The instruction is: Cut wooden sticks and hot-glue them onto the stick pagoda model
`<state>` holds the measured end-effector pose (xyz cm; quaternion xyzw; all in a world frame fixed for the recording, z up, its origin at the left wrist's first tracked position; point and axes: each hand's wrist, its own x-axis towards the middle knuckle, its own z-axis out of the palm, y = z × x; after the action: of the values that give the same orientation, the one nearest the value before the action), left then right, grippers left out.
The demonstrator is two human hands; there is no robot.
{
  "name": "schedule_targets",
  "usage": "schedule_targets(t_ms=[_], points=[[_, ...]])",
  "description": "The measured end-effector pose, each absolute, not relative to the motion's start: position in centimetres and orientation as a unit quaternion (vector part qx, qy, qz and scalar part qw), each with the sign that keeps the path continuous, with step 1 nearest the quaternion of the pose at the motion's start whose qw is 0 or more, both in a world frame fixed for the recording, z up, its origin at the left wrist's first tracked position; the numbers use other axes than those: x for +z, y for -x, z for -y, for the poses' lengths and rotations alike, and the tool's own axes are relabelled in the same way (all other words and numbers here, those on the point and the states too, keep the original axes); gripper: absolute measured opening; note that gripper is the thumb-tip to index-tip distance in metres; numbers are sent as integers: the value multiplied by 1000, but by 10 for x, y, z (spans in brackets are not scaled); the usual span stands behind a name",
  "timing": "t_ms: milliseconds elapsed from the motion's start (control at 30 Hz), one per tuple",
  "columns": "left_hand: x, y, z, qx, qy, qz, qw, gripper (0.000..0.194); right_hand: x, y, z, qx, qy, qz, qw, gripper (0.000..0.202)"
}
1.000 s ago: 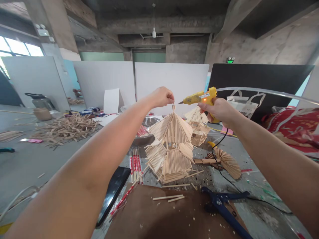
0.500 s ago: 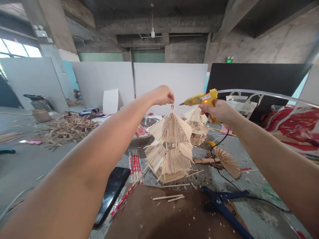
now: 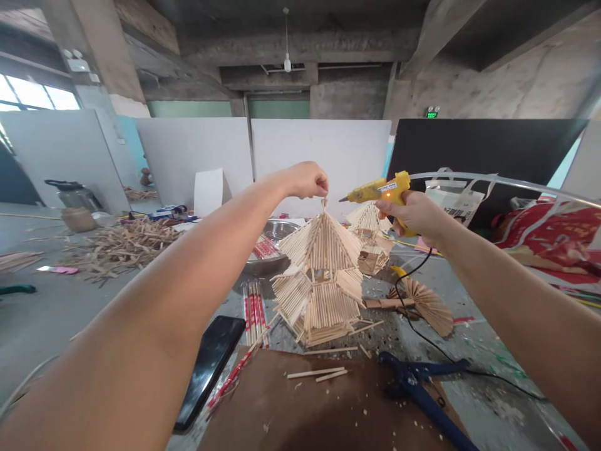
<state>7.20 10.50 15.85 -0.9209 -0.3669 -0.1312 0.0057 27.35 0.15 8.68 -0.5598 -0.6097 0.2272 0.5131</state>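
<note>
A two-tiered model pavilion [image 3: 331,250] built of thin wooden sticks stands upright in the middle of the table. Over its peak, my left hand [image 3: 307,180] is closed in a pinch right at the small wooden tip piece [image 3: 324,204]; what the fingertips hold is too small to make out. My right hand [image 3: 416,216] grips a yellow hot glue gun [image 3: 378,190] with a lit orange light. Its nozzle points left, a short way to the right of my left fingertips and apart from the peak.
A second stick model [image 3: 370,225] stands behind. Blue cutters [image 3: 420,391] and loose sticks [image 3: 317,373] lie in front on brown board [image 3: 282,407]. A phone [image 3: 211,369] and packed chopsticks [image 3: 255,313] are at left, near a steel bowl [image 3: 263,266]. The glue gun's black cord [image 3: 413,322] crosses the right side.
Almost nothing differs. The glue gun's nozzle has dropped very slightly, and my left hand stays pinched above the peak.
</note>
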Motion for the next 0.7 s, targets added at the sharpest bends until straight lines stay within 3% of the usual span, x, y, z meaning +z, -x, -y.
schedule_targets(t_ms=[267, 700], points=[[158, -73, -104, -158, 916, 368, 27, 22, 85, -276, -2, 235, 560, 609, 510, 22], [156, -71, -105, -162, 914, 370, -28, 22, 84, -276, -1, 228, 553, 616, 513, 20]])
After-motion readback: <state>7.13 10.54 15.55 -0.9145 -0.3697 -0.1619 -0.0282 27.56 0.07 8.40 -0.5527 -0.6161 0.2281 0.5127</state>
